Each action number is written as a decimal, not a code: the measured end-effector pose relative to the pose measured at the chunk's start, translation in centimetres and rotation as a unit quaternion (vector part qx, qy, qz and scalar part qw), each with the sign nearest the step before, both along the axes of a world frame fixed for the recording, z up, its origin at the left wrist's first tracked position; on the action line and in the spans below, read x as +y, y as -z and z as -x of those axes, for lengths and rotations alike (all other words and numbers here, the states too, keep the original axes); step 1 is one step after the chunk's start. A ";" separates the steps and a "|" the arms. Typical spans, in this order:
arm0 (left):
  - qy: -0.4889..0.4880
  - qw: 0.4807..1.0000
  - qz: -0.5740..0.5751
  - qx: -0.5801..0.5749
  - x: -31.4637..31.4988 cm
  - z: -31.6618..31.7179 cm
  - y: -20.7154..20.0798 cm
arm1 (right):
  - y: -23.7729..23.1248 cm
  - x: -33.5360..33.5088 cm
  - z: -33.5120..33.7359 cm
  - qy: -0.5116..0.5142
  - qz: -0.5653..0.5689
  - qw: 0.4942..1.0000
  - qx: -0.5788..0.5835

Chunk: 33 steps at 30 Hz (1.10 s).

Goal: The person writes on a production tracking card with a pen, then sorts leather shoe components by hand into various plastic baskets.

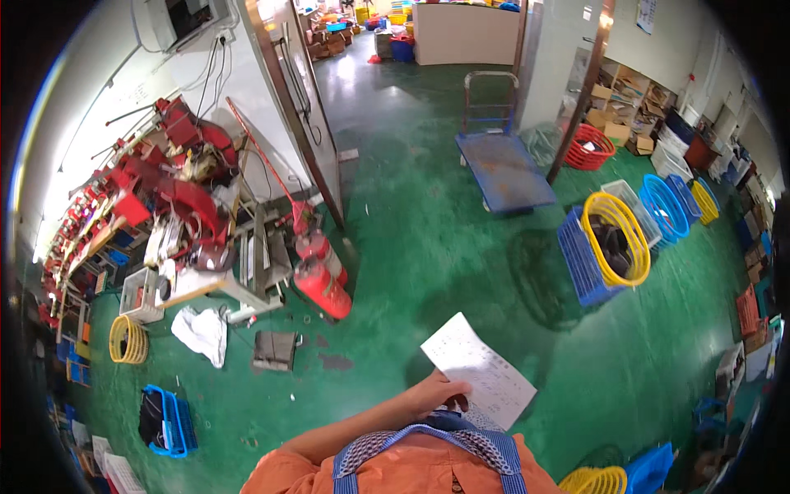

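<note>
My left forearm reaches across in front of my orange top, and my left hand (440,392) is closed on the near left side of a white sheet of paper (481,370). Its thumb lies over the sheet, and the other fingers are partly hidden. The paper is slightly bent and carries rows of marks too small to make out. Blue checked straps (387,445) cross my chest just below the hand. My right hand does not show.
Red fire extinguishers (321,284) stand beside a bench with red machines (185,202) at left. A blue platform trolley (504,169) is near the doorway. At right, a yellow basket (638,267) sits on a blue crate (580,263). A blue basket (177,424) is on the green floor.
</note>
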<state>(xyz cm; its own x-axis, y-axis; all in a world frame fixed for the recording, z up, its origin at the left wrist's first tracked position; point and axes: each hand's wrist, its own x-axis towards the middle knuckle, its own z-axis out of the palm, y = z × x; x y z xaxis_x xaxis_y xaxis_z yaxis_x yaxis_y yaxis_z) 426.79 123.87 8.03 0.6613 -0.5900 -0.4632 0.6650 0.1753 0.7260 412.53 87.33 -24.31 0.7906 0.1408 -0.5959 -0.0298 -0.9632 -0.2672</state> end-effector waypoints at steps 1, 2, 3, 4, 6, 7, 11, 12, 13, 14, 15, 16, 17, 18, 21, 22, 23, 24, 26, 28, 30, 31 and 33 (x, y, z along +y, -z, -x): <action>-0.049 0.999 -0.022 -0.008 1.1 -2.4 -0.1 | 1.1 -0.2 -1.7 -0.013 0.012 1.000 0.011; -0.098 0.994 -0.044 -0.016 2.2 -4.9 -0.5 | 2.0 -0.5 -3.5 -0.027 0.025 0.999 0.022; -0.094 0.995 -0.042 -0.008 3.7 -7.3 -1.3 | 2.7 -1.1 -5.4 -0.041 0.040 0.998 0.033; -0.155 0.985 -0.051 0.050 5.0 -10.0 -2.7 | 2.7 -2.0 -8.3 -0.060 0.059 0.996 0.040; -0.276 0.953 -0.080 0.100 9.2 -12.4 -2.7 | -4.9 3.0 -23.0 -0.070 0.036 0.997 0.012; -0.294 0.948 -0.079 0.088 10.6 -13.9 -2.1 | -6.7 4.6 -30.4 0.074 -0.022 0.996 -0.052; -0.405 0.903 -0.068 0.128 15.6 -22.3 0.1 | -12.4 11.3 -57.3 0.118 -0.174 0.952 -0.222; -0.466 0.870 -0.071 0.143 16.8 -24.7 1.0 | -13.9 13.4 -62.6 0.123 -0.231 0.936 -0.235; -0.492 0.857 -0.056 0.145 18.3 -26.9 2.5 | -15.0 15.5 -66.5 0.125 -0.286 0.917 -0.246; -0.505 0.846 -0.057 0.161 19.6 -29.7 2.9 | -15.3 17.3 -69.0 0.117 -0.285 0.920 -0.243; -0.515 0.837 -0.059 0.178 20.9 -32.8 3.2 | -15.6 18.9 -71.1 0.116 -0.315 0.917 -0.214; -0.518 0.840 -0.042 0.155 22.3 -36.4 4.3 | -16.1 20.2 -73.4 0.110 -0.343 0.914 -0.186; -0.525 0.839 -0.026 0.142 22.8 -39.4 5.1 | -15.6 20.6 -74.7 0.081 -0.295 0.932 -0.196; -0.512 0.850 -0.037 0.119 22.8 -43.5 2.9 | -14.6 20.1 -74.7 0.060 -0.242 0.946 -0.205; -0.420 0.902 -0.033 0.093 22.8 -55.2 -0.9 | -9.1 16.8 -72.8 -0.042 -0.049 0.998 -0.019; -0.366 0.927 -0.085 0.005 22.8 -58.0 -1.2 | -7.3 15.6 -71.1 -0.059 -0.050 0.996 0.048; -0.307 0.948 -0.082 -0.034 22.3 -61.7 -0.8 | -7.4 15.4 -71.1 -0.067 -0.041 0.990 0.118; -0.246 0.963 -0.078 -0.073 21.7 -65.4 -0.7 | -6.8 16.3 -74.0 -0.065 -0.042 0.990 0.122; -0.179 0.983 -0.043 -0.022 20.0 -72.2 -1.2 | -5.6 18.1 -80.3 -0.048 -0.050 0.991 0.118; -0.190 0.980 -0.046 -0.034 20.0 -77.8 0.6 | -4.2 20.5 -86.6 -0.039 -0.065 0.990 0.118; -0.217 0.975 -0.039 -0.027 22.1 -83.7 3.9 | -3.6 22.8 -94.5 -0.029 -0.075 0.991 0.109; -0.206 0.970 -0.117 -0.060 24.8 -86.8 7.6 | -3.7 24.4 -98.4 -0.025 -0.081 0.991 0.106; -0.254 0.949 -0.187 0.021 31.4 -89.7 13.3 | -4.8 27.4 -103.0 -0.016 -0.086 0.989 0.122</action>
<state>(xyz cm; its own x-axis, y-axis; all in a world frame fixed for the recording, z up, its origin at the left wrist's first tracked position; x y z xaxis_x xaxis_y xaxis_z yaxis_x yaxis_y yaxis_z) 516.50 155.32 -5.22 0.7921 0.0113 -0.6103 0.5939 0.2165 0.7748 515.56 114.78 -19.46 0.6206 0.2785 -0.7330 -0.0842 -0.9058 -0.4154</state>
